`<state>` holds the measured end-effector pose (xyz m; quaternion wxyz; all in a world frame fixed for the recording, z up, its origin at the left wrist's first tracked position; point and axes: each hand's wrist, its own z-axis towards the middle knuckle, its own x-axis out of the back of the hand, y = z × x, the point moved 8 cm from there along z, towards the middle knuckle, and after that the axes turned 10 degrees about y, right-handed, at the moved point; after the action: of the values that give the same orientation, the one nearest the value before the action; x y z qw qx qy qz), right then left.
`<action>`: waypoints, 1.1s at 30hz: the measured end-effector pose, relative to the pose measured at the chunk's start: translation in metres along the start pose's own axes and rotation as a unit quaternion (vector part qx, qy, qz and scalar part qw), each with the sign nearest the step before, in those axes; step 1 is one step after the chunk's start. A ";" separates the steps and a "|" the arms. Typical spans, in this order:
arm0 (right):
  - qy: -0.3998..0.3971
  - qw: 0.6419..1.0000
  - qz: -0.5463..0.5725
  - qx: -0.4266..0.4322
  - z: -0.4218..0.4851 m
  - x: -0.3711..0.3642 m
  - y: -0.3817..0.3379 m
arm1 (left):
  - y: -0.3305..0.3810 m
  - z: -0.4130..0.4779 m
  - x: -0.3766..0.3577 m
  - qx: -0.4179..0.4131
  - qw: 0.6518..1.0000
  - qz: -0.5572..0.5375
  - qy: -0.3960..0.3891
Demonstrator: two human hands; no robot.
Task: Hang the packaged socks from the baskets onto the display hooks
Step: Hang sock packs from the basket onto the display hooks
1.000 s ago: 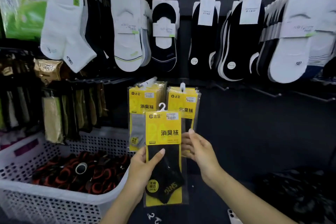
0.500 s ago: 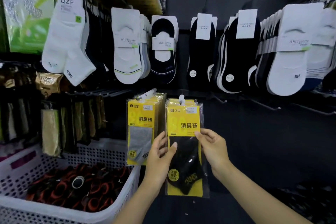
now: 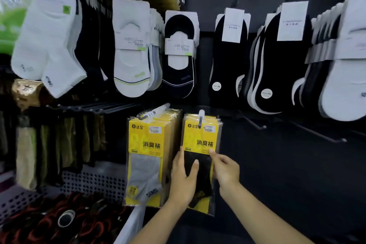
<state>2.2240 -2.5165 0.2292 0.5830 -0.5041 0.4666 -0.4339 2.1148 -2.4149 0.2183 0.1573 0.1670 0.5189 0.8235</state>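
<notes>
A yellow pack of black socks (image 3: pixel 202 136) hangs on a white-tipped display hook (image 3: pixel 201 115) at the middle of the lower row, in front of a few more like it. My left hand (image 3: pixel 183 180) holds the pack's left edge, thumb across its front. My right hand (image 3: pixel 224 168) pinches the pack's right edge just below the yellow card. Left of it, a stack of yellow packs with grey socks (image 3: pixel 146 156) hangs on the neighbouring hook (image 3: pixel 153 112).
A white perforated basket (image 3: pixel 89 182) with dark red-and-black items stands at lower left. Empty black hooks (image 3: pixel 255 124) jut out at right. White and black socks (image 3: pixel 229 59) hang in the upper row. Brownish packs (image 3: pixel 47 150) hang at left.
The pack went up from chest height onto the hook and now hangs there. Both hands stayed on its sides and followed it toward the wall.
</notes>
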 end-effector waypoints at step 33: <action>-0.190 0.861 -0.337 -0.330 -0.226 0.243 0.366 | -0.295 -0.414 0.068 0.448 0.848 0.200 -0.201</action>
<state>2.0608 -2.7531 -0.1729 0.2784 -0.8660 0.2645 -0.3202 1.8978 -2.5963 -0.2100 -0.0018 0.4813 0.7436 0.4641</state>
